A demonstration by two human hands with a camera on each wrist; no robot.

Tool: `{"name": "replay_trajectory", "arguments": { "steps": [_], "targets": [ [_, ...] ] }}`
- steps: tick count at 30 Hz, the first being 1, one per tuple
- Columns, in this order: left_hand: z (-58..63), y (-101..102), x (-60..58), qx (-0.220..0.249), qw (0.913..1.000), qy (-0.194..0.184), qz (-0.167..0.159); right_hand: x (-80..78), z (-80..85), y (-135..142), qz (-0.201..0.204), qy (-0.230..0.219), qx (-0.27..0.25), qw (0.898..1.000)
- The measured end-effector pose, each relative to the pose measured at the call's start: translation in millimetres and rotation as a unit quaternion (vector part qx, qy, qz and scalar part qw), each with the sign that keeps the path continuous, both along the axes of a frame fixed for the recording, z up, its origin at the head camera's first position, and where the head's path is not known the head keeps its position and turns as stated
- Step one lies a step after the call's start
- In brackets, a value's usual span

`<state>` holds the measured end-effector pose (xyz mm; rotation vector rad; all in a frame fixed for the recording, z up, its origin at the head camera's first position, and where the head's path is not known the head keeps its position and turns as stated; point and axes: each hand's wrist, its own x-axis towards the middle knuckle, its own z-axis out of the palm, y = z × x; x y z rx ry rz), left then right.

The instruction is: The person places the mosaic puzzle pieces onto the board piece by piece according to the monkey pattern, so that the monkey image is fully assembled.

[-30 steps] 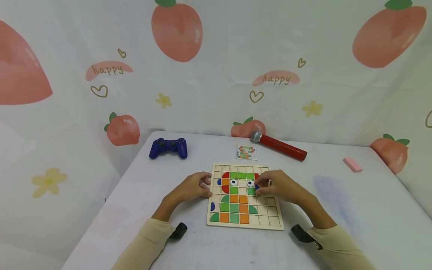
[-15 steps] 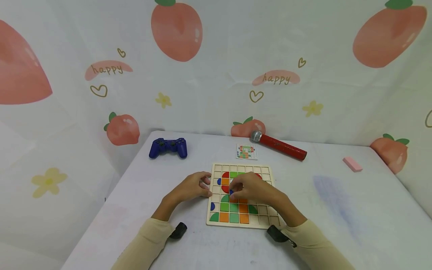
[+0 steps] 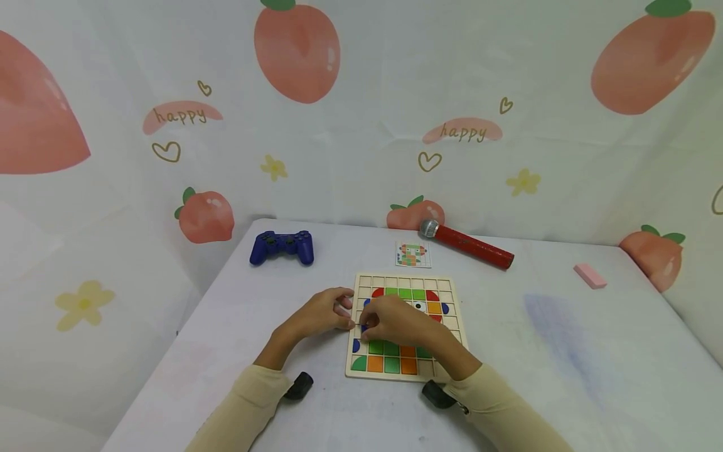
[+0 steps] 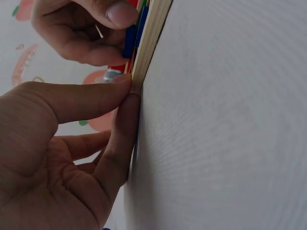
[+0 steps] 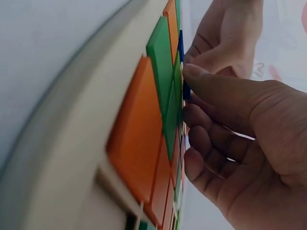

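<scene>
A square wooden puzzle board with a grid of cells lies on the table, partly filled with green, orange, red and blue tiles. My left hand pinches the board's left edge between thumb and finger, plain in the left wrist view. Over the board's left part, my right hand pinches a small blue tile between thumb and fingers. The tile's full outline is hidden. Just below it, a blue half-round tile sits in the left column. Another blue half-round tile lies at the right. The right hand covers several middle cells.
A small pattern card lies behind the board. Behind that, to the right, is a red microphone. A blue game controller stands at the back left, and a pink block at the far right.
My right hand has moved left across the board with a blue tile, from the right-hand eye tile to the left columns. The left hand has stayed at the board's edge.
</scene>
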<state>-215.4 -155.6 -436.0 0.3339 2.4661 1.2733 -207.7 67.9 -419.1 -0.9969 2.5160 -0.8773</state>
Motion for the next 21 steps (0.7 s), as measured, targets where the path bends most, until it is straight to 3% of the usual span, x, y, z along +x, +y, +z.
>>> {"name": "replay_trajectory", "arguments": {
  "steps": [21],
  "targets": [
    [-0.3,-0.3,-1.2,0.009,0.9999,0.004,-0.008,4.9,2.2,-1.3,-0.004,-0.024,-0.039,0.999]
  ]
}}
